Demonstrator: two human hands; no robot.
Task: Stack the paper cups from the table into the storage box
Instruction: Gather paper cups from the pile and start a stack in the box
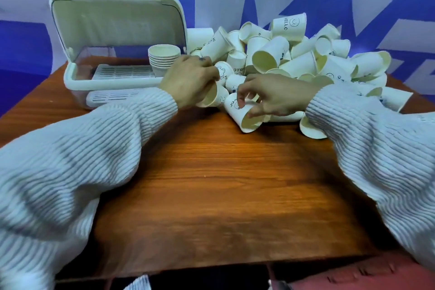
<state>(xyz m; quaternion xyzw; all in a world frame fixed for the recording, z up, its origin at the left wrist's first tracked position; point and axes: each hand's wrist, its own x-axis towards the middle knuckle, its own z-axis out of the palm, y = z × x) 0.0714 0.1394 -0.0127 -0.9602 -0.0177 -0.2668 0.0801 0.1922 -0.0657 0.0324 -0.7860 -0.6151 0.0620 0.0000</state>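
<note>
A big heap of white paper cups (294, 54) lies on the right half of the wooden table (211, 183). The white storage box (77, 77) stands at the back left with its lid raised; a stack of several cups (163, 57) sits upright at its right end. My left hand (188, 77) grips one cup (211, 97) lying on its side at the heap's near-left edge. My right hand (270, 99) pinches the rim of another cup (242, 113), which lies tilted with its mouth toward me.
A slotted white tray (113, 95) sticks out of the box's front. One loose cup (310, 127) lies under my right sleeve. The bare wood of the table reaches to its front edge. A blue and white wall stands behind.
</note>
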